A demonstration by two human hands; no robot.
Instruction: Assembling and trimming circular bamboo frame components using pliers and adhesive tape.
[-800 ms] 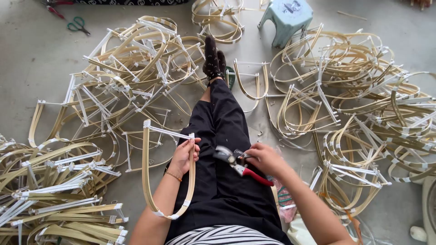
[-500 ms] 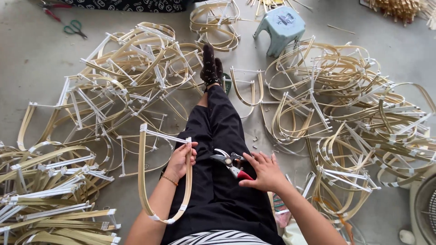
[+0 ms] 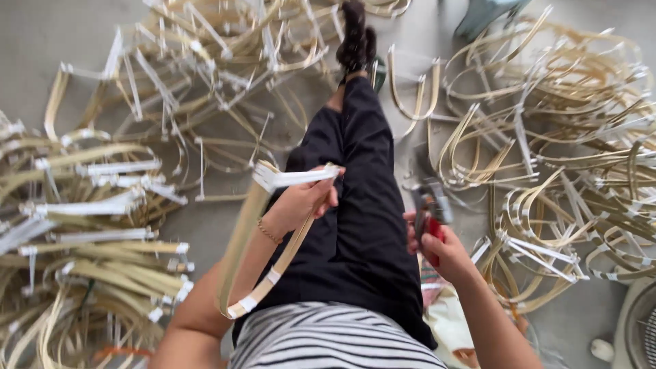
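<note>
I sit on the floor with my legs in black trousers (image 3: 362,205) stretched out ahead. My left hand (image 3: 301,201) grips a U-shaped bent bamboo strip (image 3: 239,253) at its top, where a white band (image 3: 294,178) ties the two ends. The loop hangs down along my left forearm. My right hand (image 3: 437,246) holds red-handled pliers (image 3: 430,208) with the metal jaws pointing up, a hand's width to the right of the strip. The picture is blurred by motion.
Heaps of similar bent bamboo loops with white ties lie on the grey floor to the left (image 3: 89,225), ahead (image 3: 219,75) and to the right (image 3: 560,157). A stool leg (image 3: 478,17) shows at the top right, a white fan guard (image 3: 639,328) at the bottom right.
The view has dipped and moved closer. My left hand has lifted the strip toward my body, and my right hand has pulled the pliers away to the right.
</note>
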